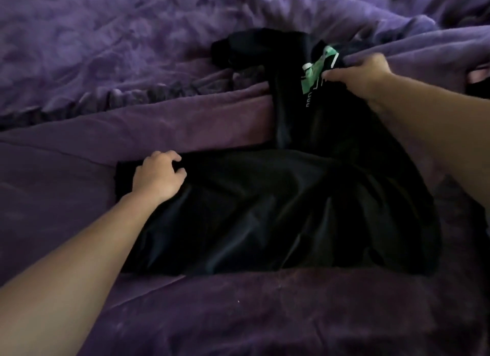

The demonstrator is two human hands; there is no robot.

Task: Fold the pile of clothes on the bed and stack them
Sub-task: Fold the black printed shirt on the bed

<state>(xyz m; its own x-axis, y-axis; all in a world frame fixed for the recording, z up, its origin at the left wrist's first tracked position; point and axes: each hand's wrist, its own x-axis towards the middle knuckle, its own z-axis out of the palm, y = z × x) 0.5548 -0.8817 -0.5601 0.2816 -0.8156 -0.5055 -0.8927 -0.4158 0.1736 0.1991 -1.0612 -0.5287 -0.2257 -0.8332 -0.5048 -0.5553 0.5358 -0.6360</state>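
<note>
Edges of black garment (265, 209) held in both grips — left hand (156, 176) at corner, right hand (363, 73) farther.

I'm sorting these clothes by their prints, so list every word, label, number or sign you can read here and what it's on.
On the black garment, the white lettering below the green-and-white graphic: turned sideways and too blurred to read.
Inside that graphic, white lines and shapes: no legible characters.
On the purple bedding: no text.
Nothing here can be quoted.
</note>
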